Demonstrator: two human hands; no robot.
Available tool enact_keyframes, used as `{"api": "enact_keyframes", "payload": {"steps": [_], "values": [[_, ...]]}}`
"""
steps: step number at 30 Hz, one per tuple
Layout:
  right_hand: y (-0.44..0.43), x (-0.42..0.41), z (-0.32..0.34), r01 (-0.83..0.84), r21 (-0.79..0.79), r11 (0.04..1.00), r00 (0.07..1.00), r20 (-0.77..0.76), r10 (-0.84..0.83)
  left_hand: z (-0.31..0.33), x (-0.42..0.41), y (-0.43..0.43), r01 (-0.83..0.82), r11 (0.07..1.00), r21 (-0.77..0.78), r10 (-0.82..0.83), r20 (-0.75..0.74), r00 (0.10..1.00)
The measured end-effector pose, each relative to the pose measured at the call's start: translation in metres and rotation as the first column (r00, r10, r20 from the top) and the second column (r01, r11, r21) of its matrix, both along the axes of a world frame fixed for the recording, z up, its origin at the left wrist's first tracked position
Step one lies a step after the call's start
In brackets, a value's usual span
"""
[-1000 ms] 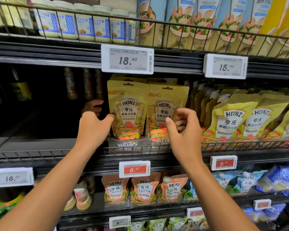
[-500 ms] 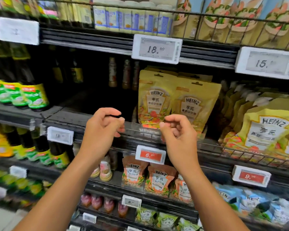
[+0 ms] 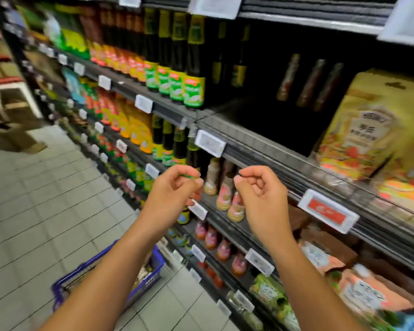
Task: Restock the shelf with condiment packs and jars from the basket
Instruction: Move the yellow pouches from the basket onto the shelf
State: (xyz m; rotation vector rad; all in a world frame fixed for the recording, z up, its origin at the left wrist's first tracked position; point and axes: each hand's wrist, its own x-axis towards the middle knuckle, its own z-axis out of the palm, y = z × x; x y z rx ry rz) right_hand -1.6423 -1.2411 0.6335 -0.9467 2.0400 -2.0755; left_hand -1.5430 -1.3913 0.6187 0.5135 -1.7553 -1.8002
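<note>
My left hand (image 3: 172, 192) and my right hand (image 3: 261, 191) hover side by side in front of the shelf, fingers curled loosely, holding nothing. Yellow Heinz condiment packs (image 3: 371, 130) stand on the middle shelf (image 3: 261, 145) at the right, well above and right of my hands. A blue basket (image 3: 151, 278) sits on the tiled floor below my left forearm, its contents mostly hidden by the arm. Small jars (image 3: 234, 206) stand on the shelf just behind my hands.
Dark sauce bottles with green labels (image 3: 177, 84) line the shelf to the left. Price tags (image 3: 209, 143) hang on the shelf edges. Orange packs (image 3: 359, 290) fill the lower right. Grey tiled floor (image 3: 46, 199) stretches left, with a white stool (image 3: 7, 91) far left.
The view has swung left and down, bringing the floor and basket into sight. Both hands have pulled back from the Heinz packs and dropped lower, fingers curled.
</note>
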Motion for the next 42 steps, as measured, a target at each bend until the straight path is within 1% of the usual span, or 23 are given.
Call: {"api": "enact_keyframes", "payload": {"steps": [5,12,19,25,28,30,39,42], "values": [[-0.059,0.028,-0.023,-0.124,0.024,0.992,0.992,0.033,0.123,-0.018,0.049,-0.037,-0.168,0.983,0.069,0.167,0.019,0.986],[-0.142,0.074,-0.062,-0.285,0.077,0.955,0.952,0.137,0.273,-0.047,0.119,-0.096,-0.351,0.931,0.097,0.341,0.107,0.934],[-0.215,0.120,-0.087,-0.391,0.164,0.906,0.914,0.186,0.360,-0.073,0.178,-0.157,-0.468,0.872,0.144,0.439,0.191,0.878],[-0.260,0.147,-0.118,-0.430,0.216,0.876,0.893,0.246,0.378,-0.099,0.224,-0.201,-0.532,0.826,0.186,0.477,0.273,0.836],[-0.273,0.150,-0.141,-0.439,0.291,0.850,0.893,0.243,0.378,-0.118,0.237,-0.217,-0.554,0.803,0.221,0.478,0.318,0.819],[-0.281,0.149,-0.157,-0.458,0.315,0.831,0.880,0.292,0.374,-0.131,0.242,-0.226,-0.573,0.785,0.238,0.483,0.345,0.805],[-0.323,0.121,-0.219,-0.476,0.416,0.775,0.865,0.382,0.326,-0.196,0.239,-0.265,-0.634,0.719,0.285,0.462,0.484,0.743],[-0.344,0.104,-0.244,-0.470,0.492,0.733,0.876,0.363,0.318,-0.218,0.229,-0.284,-0.650,0.692,0.314,0.454,0.510,0.730]]}}
